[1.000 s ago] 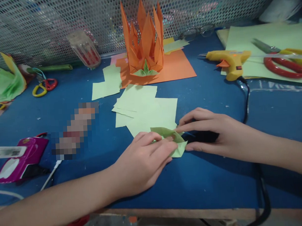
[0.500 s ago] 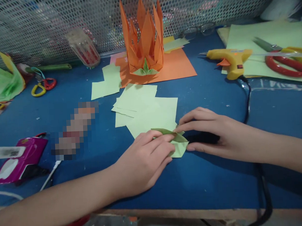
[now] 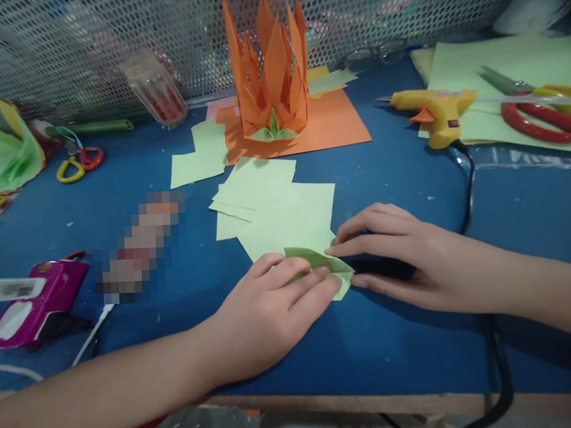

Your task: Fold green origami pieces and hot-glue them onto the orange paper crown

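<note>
A small folded piece of light green paper lies on the blue table near the front middle. My left hand rests over it, its fingers pressing on the folds and hiding much of its left side. From the right, my right hand touches the paper's edge with fingertips and thumb, the thumb at the right corner and a finger on the upper edge. Just behind is a stack of light green paper sheets, partly under the folded piece.
An orange folded-paper model stands at the back on an orange sheet. To the right lie a yellow glue gun with a black cord and large scissors. At left are small scissors, a jar and a purple object.
My left fingers have shifted slightly forward and right across the paper, and its near flap is more covered. My right hand holds nearly the same position at the right edge.
</note>
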Demonstrator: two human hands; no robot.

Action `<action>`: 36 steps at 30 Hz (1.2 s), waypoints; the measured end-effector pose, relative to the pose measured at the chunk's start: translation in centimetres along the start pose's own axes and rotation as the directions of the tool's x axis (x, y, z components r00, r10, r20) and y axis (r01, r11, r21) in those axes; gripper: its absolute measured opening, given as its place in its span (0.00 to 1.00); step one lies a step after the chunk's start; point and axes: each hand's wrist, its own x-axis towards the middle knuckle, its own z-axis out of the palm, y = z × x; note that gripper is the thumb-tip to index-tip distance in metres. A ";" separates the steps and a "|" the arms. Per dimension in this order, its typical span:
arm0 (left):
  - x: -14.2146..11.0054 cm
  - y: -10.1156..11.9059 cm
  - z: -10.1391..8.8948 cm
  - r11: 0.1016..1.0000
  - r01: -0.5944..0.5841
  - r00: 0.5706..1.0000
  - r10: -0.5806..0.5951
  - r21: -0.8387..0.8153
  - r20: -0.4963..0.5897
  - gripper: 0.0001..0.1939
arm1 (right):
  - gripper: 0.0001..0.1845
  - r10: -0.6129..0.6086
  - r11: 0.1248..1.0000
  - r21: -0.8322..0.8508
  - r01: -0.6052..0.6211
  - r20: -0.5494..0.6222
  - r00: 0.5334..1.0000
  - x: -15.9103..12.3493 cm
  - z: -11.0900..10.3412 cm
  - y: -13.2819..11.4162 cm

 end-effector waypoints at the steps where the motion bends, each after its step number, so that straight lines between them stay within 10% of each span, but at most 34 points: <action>1: 0.0 0.0 0.0 1.000 -0.010 1.000 0.010 0.009 -0.014 0.13 | 0.14 -0.012 1.000 -0.014 0.012 -0.005 1.000 0.0 0.0 0.0; 23: 0.1 -0.3 -0.2 0.980 -0.190 0.981 0.188 -0.051 -0.042 0.13 | 0.13 0.208 0.971 -0.057 -0.233 -0.285 0.936 0.1 1.5 -2.3; 28: 0.2 -0.2 -0.3 0.999 -0.012 0.985 0.005 -0.043 -0.170 0.11 | 0.13 0.139 0.976 -0.125 -0.180 -0.282 0.949 0.1 1.4 -1.8; 36: 0.5 -0.3 -0.4 0.971 0.133 0.991 -0.132 -0.199 0.020 0.09 | 0.07 0.102 0.951 -0.246 -0.186 -0.318 0.943 -0.2 1.2 -2.2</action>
